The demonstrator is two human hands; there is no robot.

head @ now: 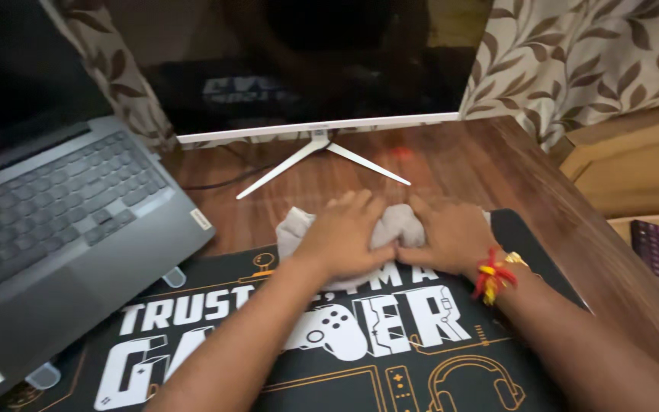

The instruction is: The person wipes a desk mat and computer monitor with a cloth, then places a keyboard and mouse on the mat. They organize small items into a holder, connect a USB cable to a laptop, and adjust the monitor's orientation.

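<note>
1. Cloth (398, 223), grey and bunched up, sits just above the middle of the frame, at the top edge of a black desk mat (360, 343) and partly on the bare wood beyond it.
2. Left hand (342, 235) lies palm down on the cloth's left part, fingers spread and curled into the fabric, gripping it; a lump of cloth shows past its knuckles at the left.
3. Right hand (451, 235) presses on the cloth's right part, fingers bent over the fabric and clutching it. The two hands touch at the thumbs. A red and yellow thread band (491, 276) circles the right wrist.
4. The mat fills the lower middle of the frame and carries white and orange game-themed print; no dust or streak can be made out on it, so how much of it has been wiped cannot be judged.
5. The wooden desk (467, 164) shows brown grain above and to the right of the hands. As I read it, the cloth is gathered rather than spread, and the work over the surface is under way, with no clear sign of finished or unfinished parts.
6. A monitor (299, 69) with a dark screen and a white forked stand stands in the upper middle.
7. An open grey laptop (62, 221) rests at the left, raised on clear feet.
8. Leaf-patterned curtains (589, 53) hang in the upper right.
</note>
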